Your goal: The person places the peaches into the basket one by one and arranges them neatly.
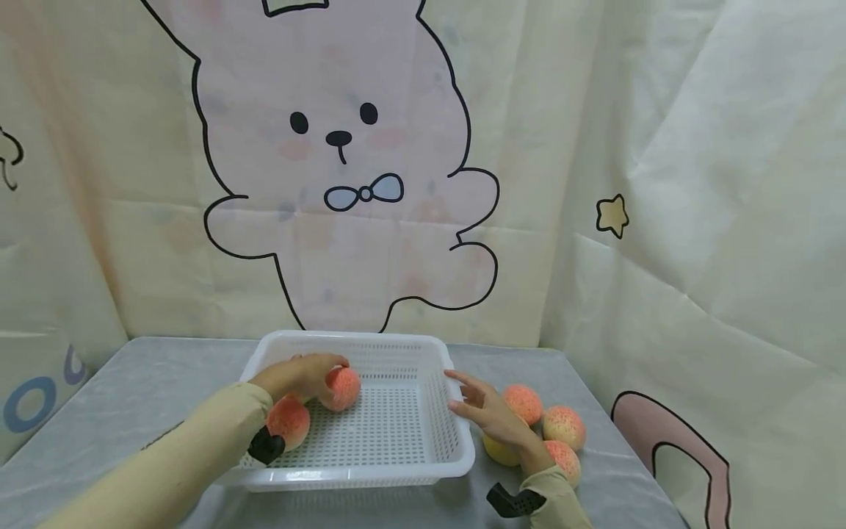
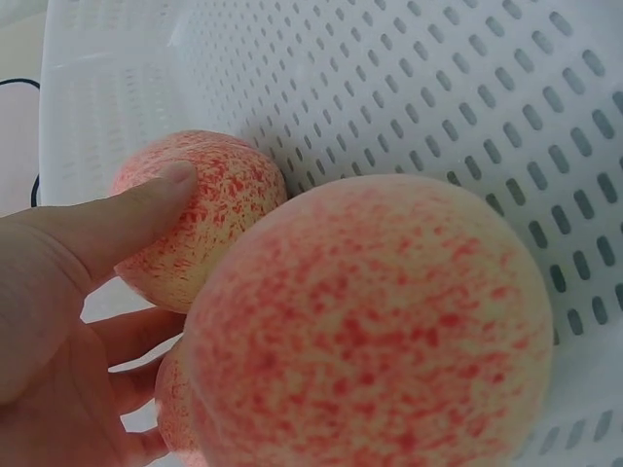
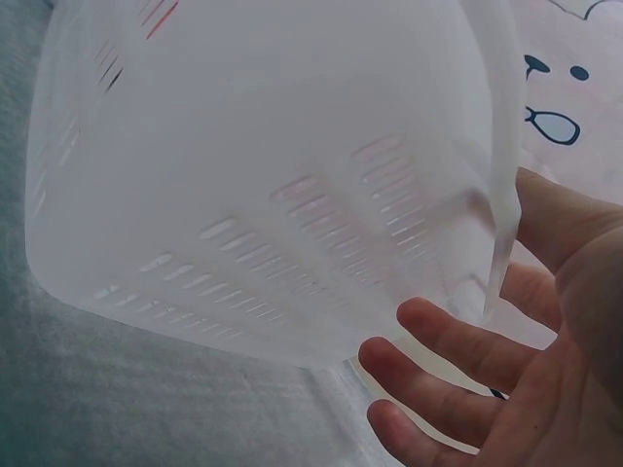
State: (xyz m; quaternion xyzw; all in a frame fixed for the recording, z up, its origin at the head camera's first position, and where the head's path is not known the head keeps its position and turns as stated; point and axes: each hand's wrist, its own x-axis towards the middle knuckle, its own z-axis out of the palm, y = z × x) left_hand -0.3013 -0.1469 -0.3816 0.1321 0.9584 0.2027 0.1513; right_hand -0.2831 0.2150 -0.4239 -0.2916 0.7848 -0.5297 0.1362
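Observation:
Inside the white plastic basket [image 1: 370,472], my left hand [image 1: 297,376] holds a speckled red peach [image 1: 344,389]. In the left wrist view the thumb lies across that peach [image 2: 219,219], with fingers beneath it. A larger-looking peach [image 2: 370,331] sits closest to that camera, and another peach [image 2: 173,409] is mostly hidden behind it. The head view shows a peach [image 1: 288,421] below the left wrist. My right hand [image 1: 492,413] grips the basket's right rim; in the right wrist view, thumb and index finger meet the rim [image 3: 504,195] while the other fingers spread outside the wall.
Several peaches [image 1: 564,427] lie grouped on the grey cloth-covered table [image 1: 178,375] right of the basket, partly behind the right forearm. A yellowish one [image 1: 500,450] is among them. A printed curtain [image 1: 515,110] hangs behind the table. Black straps circle both wrists.

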